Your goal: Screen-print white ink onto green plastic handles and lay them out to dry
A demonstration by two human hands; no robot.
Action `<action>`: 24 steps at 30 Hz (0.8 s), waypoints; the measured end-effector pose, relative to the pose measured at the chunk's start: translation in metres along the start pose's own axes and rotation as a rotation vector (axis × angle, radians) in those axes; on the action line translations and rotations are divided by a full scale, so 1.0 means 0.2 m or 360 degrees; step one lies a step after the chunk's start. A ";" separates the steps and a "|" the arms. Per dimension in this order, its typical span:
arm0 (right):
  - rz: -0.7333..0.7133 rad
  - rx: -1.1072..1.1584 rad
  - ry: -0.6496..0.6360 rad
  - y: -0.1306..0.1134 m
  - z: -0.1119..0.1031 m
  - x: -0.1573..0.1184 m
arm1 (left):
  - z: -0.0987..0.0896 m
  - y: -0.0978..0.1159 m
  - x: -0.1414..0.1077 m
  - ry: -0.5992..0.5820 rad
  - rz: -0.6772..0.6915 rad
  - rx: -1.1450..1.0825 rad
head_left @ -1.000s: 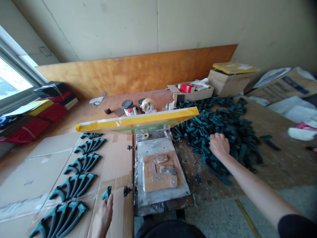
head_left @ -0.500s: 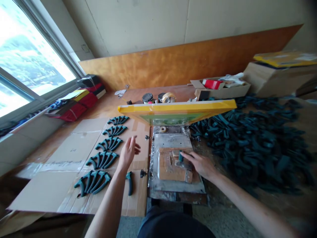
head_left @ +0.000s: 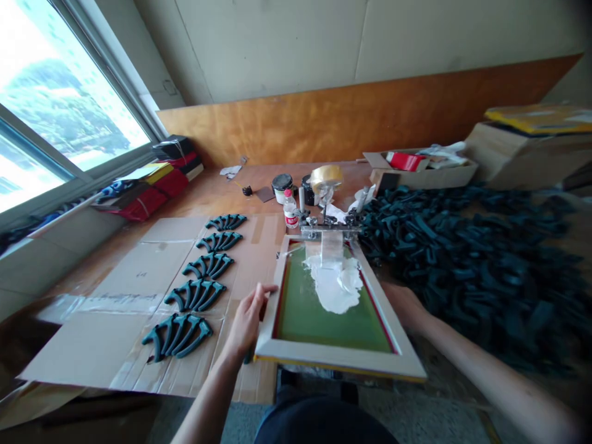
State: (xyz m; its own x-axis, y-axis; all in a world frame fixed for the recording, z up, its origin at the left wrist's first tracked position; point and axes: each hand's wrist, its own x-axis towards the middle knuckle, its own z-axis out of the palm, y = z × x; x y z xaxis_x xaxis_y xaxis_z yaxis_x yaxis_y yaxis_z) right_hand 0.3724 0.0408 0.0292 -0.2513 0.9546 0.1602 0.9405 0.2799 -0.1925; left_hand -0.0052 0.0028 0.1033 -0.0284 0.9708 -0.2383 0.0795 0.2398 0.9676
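**Screen frame lying down between both hands, white ink pooled on its mesh**

The screen frame (head_left: 337, 364) is held in the hinge clamps (head_left: 329, 225) at its far end, with its near end lowered toward the person. Its underside is hidden, so whether it rests on anything cannot be told.

Well left of the left hand (head_left: 247, 322), a flattened cardboard sheet (head_left: 106, 277) is laid on the wooden counter (head_left: 203, 197). Five rows of teal moulded plastic parts (head_left: 194, 295) are set out on it in a column, the nearest row close to the hand. A small teal part (head_left: 250, 356) shows just below the hand, mostly hidden.

The left hand is narrowly closed, its fingers curled over the frame's left rail. Beyond it, on the counter, stand a tin of ink (head_left: 282, 185), a plastic bottle (head_left: 290, 211) and a roll of tape (head_left: 326, 177).

Between the hands, a thick mass of white ink (head_left: 333, 287) is spread on the upper part of the green mesh (head_left: 333, 327), and the lower mesh is bare.

The right hand (head_left: 402, 303) lies just beyond the frame's right rail. Its fingers are hidden behind the rail, so whether it is open or gripping cannot be told. To its right, a large heap of teal plastic parts (head_left: 467, 265) is piled.
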 end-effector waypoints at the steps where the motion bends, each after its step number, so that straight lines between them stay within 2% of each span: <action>1: 0.0046 -0.0012 0.0015 0.02 -0.04 0.03 | 0.00 -0.11 -0.01 -0.0037 -0.0061 0.0039; 4: 0.0062 0.0014 0.0178 -0.03 -0.14 0.17 | 0.02 -0.37 0.03 -0.0049 -0.0063 0.0286; 6: -0.0110 0.0056 0.0245 -0.15 -0.17 0.29 | 0.03 -0.47 0.07 -0.0009 -0.0032 0.0514; 7: -0.0206 0.0063 0.0216 -0.22 -0.16 0.34 | 0.03 -0.50 0.08 -0.0003 -0.0034 0.0598; 9: -0.0320 0.0055 0.0052 -0.35 -0.13 0.39 | 0.03 -0.52 0.11 -0.0012 -0.0064 0.0680; 12: -0.0448 0.0055 -0.0168 -0.45 -0.06 0.32 | 0.02 -0.53 0.11 -0.0015 -0.0109 0.0705; 15: -0.0732 0.0101 -0.0226 -0.42 -0.05 0.16 | 0.03 -0.53 0.10 0.0003 -0.0123 0.0682; 18: -0.0997 0.0176 -0.0376 -0.38 -0.11 0.09 | 0.03 -0.54 0.10 0.0015 -0.0129 0.0663; 21: -0.0976 0.0272 -0.0470 -0.37 -0.16 0.12 | 0.03 -0.54 0.10 0.0013 -0.0125 0.0660; 24: -0.0858 0.0278 -0.0258 -0.40 -0.12 0.12 | 0.03 -0.53 0.10 0.0009 -0.0107 0.0629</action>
State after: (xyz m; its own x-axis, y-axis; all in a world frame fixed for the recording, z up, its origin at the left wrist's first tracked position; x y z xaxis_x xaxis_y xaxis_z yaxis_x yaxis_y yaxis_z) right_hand 0.2959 0.0393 0.0719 -0.7280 0.6727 0.1322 0.6224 0.7294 -0.2840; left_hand -0.0082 -0.0035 -0.0051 -0.0522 0.9530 -0.2984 0.4545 0.2887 0.8427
